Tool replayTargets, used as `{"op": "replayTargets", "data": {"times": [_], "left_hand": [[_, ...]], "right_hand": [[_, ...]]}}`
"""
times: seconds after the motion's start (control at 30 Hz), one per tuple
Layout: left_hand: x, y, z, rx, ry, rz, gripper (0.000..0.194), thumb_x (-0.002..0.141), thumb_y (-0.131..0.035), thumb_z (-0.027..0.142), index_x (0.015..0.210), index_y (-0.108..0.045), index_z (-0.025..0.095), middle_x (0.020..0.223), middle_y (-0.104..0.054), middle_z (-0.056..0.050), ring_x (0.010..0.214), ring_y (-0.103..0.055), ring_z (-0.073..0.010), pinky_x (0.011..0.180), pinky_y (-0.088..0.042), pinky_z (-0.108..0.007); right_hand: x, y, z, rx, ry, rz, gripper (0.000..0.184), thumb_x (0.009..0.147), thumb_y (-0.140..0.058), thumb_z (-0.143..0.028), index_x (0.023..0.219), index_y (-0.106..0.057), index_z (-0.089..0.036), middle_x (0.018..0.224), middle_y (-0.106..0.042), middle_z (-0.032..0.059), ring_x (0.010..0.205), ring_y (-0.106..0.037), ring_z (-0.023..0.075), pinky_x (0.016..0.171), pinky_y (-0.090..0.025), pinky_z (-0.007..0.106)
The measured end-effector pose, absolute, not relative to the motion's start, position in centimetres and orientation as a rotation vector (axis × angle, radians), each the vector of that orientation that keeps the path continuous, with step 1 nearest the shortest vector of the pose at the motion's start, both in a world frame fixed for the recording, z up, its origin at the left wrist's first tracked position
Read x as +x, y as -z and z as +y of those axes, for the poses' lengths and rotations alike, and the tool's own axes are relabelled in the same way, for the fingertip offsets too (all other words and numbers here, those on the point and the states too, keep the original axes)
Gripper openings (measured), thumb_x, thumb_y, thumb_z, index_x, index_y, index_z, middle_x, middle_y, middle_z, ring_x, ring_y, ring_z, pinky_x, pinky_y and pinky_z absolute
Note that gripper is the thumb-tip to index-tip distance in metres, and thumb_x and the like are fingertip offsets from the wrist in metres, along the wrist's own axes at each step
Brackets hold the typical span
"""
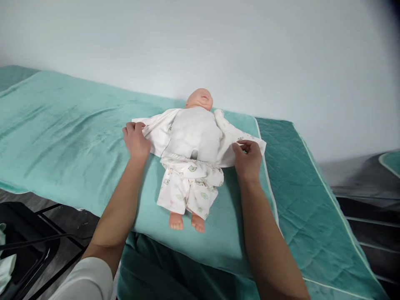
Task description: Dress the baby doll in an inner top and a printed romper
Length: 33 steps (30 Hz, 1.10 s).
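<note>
A baby doll [200, 98] lies on its back on a bed, head toward the wall and bare feet toward me. Its patterned white jacket [229, 135] is spread apart at the front, baring a pale cloth torso [195, 129]. Matching trousers [187, 185] cover the legs. My left hand [136, 139] grips the jacket's edge at the left, fingers curled over the cloth. At the right, my right hand [247, 160] pinches the other side of the jacket near its sleeve end.
A smooth teal sheet [78, 133] covers the bed, with a darker quilted cover [300, 179] to the right. The white wall [200, 46] stands behind. A black chair [28, 246] is at the lower left, with pale cloth on it.
</note>
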<state>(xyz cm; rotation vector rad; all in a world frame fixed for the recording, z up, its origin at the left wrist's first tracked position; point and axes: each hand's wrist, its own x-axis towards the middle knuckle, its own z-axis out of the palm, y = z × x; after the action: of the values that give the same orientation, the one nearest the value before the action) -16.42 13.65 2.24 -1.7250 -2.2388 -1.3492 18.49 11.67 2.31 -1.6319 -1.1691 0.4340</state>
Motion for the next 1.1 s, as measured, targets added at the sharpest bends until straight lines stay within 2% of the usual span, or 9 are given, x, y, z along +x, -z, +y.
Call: {"op": "replayTargets", "data": {"times": [0.1, 0.27, 0.4, 0.53, 0.63, 0.73, 0.87, 0.97, 1.1], "left_hand": [[-15.8, -2.7, 13.4, -1.802, 1.461, -2.057, 0.043, 0.067, -0.05, -0.003, 0.099, -0.065, 0.021, 0.117, -0.061, -0.013, 0.119, -0.051, -0.0341, 0.104, -0.039, -0.05], [-14.6, -3.0, 12.9, -2.355, 1.543, -1.836, 0.025, 0.074, -0.046, 0.007, 0.079, -0.066, 0.021, 0.084, -0.07, -0.003, 0.085, -0.063, -0.0202, 0.084, -0.048, -0.034], [-14.3, -3.1, 12.9, -2.644, 1.234, -1.952, 0.024, 0.072, -0.045, 0.01, 0.071, -0.066, 0.021, 0.075, -0.071, -0.002, 0.075, -0.063, -0.0187, 0.073, -0.046, -0.032], [-14.4, -3.2, 13.0, -2.639, 0.944, -2.095, 0.023, 0.07, -0.046, 0.01, 0.065, -0.066, 0.022, 0.067, -0.069, -0.002, 0.068, -0.061, -0.0202, 0.063, -0.038, -0.032], [-14.1, -3.5, 12.9, -2.594, 0.937, -2.126, 0.021, 0.066, -0.047, 0.008, 0.06, -0.063, 0.021, 0.059, -0.063, -0.002, 0.062, -0.055, -0.0192, 0.06, -0.034, -0.032], [-13.5, -4.0, 12.4, -2.703, 1.348, -2.121, 0.019, 0.064, -0.045, 0.008, 0.06, -0.06, 0.02, 0.058, -0.06, 0.0, 0.06, -0.053, -0.0157, 0.06, -0.037, -0.029], [-13.0, -5.1, 11.4, -2.964, 1.883, -2.023, 0.019, 0.065, -0.047, 0.01, 0.068, -0.065, 0.018, 0.063, -0.059, 0.001, 0.059, -0.05, -0.0119, 0.056, -0.035, -0.025], [-13.3, -6.1, 10.8, -3.243, 1.898, -1.876, 0.024, 0.071, -0.053, 0.011, 0.082, -0.073, 0.017, 0.07, -0.061, -0.001, 0.063, -0.051, -0.0116, 0.056, -0.035, -0.025], [-14.0, -7.2, 10.5, -3.543, 1.515, -1.663, 0.014, 0.084, -0.068, 0.026, 0.091, -0.078, 0.02, 0.085, -0.063, -0.003, 0.074, -0.055, -0.0121, 0.063, -0.042, -0.024]], "right_hand": [[20.3, -2.1, 10.3, -1.62, -0.255, -1.093, 0.029, 0.077, -0.061, -0.041, 0.098, -0.06, -0.02, 0.079, -0.054, -0.0006, 0.071, -0.052, 0.0167, 0.072, -0.046, 0.033], [22.9, -0.8, 8.6, -1.724, -0.053, -1.097, 0.024, 0.079, -0.06, -0.037, 0.095, -0.061, -0.019, 0.08, -0.054, 0.0006, 0.071, -0.049, 0.0172, 0.075, -0.045, 0.037], [23.7, 0.5, 8.9, -1.779, 0.042, -1.186, 0.018, 0.076, -0.056, -0.022, 0.093, -0.062, -0.02, 0.086, -0.052, 0.0039, 0.081, -0.051, 0.0214, 0.084, -0.047, 0.041], [23.4, 0.8, 9.0, -1.727, 0.217, -1.318, 0.03, 0.071, -0.048, -0.009, 0.094, -0.064, -0.019, 0.103, -0.057, 0.0116, 0.104, -0.056, 0.028, 0.097, -0.045, 0.051], [22.3, 0.1, 8.7, -1.596, 0.302, -1.442, 0.029, 0.074, -0.05, -0.008, 0.096, -0.066, -0.02, 0.107, -0.061, 0.0124, 0.11, -0.057, 0.0303, 0.102, -0.042, 0.056], [20.6, -0.9, 7.9, -1.324, 0.14, -1.556, 0.022, 0.084, -0.052, -0.01, 0.096, -0.067, -0.021, 0.1, -0.065, 0.0093, 0.102, -0.062, 0.026, 0.094, -0.049, 0.047], [18.0, -1.8, 6.6, -1.049, -0.357, -1.748, 0.015, 0.092, -0.058, -0.014, 0.097, -0.069, -0.024, 0.091, -0.068, 0.0038, 0.083, -0.063, 0.0191, 0.075, -0.05, 0.035], [16.9, -2.2, 6.0, -0.933, -0.601, -1.821, 0.009, 0.093, -0.064, -0.018, 0.094, -0.069, -0.026, 0.086, -0.067, 0.002, 0.078, -0.061, 0.0179, 0.07, -0.047, 0.033], [17.0, -2.4, 6.2, -0.824, -0.776, -1.818, 0.003, 0.091, -0.072, -0.026, 0.091, -0.069, -0.026, 0.087, -0.065, 0.0028, 0.082, -0.06, 0.0201, 0.073, -0.046, 0.036]]}}
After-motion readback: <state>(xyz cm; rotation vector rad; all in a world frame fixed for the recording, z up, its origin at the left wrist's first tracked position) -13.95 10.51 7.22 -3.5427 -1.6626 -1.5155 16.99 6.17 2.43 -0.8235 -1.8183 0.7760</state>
